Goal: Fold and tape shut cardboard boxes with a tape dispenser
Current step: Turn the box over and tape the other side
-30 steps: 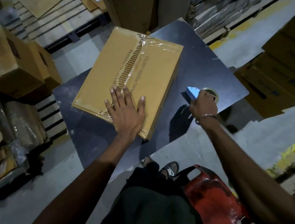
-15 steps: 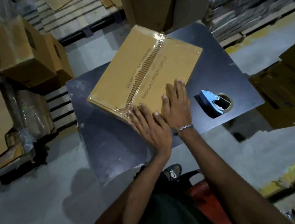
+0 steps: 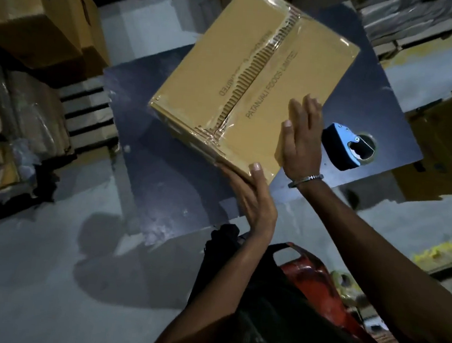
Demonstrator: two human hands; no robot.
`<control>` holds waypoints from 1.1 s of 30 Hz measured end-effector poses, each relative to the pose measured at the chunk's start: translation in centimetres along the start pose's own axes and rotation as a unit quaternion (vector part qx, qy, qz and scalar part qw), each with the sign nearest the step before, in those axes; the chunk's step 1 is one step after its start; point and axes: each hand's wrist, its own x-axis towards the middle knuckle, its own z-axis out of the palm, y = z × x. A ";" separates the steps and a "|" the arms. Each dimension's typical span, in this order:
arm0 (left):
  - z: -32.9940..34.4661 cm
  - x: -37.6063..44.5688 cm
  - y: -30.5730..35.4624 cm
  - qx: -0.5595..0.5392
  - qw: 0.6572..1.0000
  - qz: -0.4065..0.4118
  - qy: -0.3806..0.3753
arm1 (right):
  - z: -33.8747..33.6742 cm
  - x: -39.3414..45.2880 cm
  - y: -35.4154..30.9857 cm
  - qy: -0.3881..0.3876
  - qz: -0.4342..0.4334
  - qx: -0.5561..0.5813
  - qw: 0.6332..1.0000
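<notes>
On the dark table (image 3: 164, 182), the taped cardboard box (image 3: 253, 87) tilts up. The left hand (image 3: 252, 197) grips its 6 o'clock corner, fingers hidden beneath; the right hand (image 3: 301, 139) presses flat at 4 o'clock, near the tape dispenser (image 3: 347, 148).

Dark square tabletop (image 3: 170, 183), set at an angle over a pale grey concrete floor (image 3: 35, 278). On the tabletop, toward the far side, a taped cardboard box (image 3: 253, 87), near edge apparently raised off the surface, printed lettering and a clear tape strip along the centre seam. Just right of the box, a blue tape dispenser (image 3: 348, 148) lying on the tabletop beside a round hole (image 3: 369, 140) in the board. On the floor to the left, stacked cardboard cartons (image 3: 37, 15) and plastic-wrapped bundles (image 3: 30, 129) on slatted pallets (image 3: 88, 117). To the right, more cartons (image 3: 443, 150); yellow floor marking (image 3: 443, 248) at the right edge.
</notes>
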 end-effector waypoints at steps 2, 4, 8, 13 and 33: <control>-1.0 0.9 1.5 0.024 0.999 -0.026 0.023 | -0.8 0.3 -1.1 -0.017 0.033 -0.042 0.998; -1.0 4.0 3.4 0.025 0.997 0.020 0.069 | -1.1 1.0 -3.1 -0.039 0.083 -0.117 0.989; 1.4 11.1 4.9 0.084 0.990 0.003 0.113 | 1.1 1.3 -6.8 -0.059 0.157 -0.178 0.970; 2.0 11.5 3.5 0.076 0.984 -0.023 0.161 | 2.6 0.2 -6.3 -0.061 0.155 -0.200 0.965; -2.0 24.1 9.2 0.313 0.934 -0.005 0.171 | 2.7 0.1 -6.6 -0.069 0.146 -0.208 0.965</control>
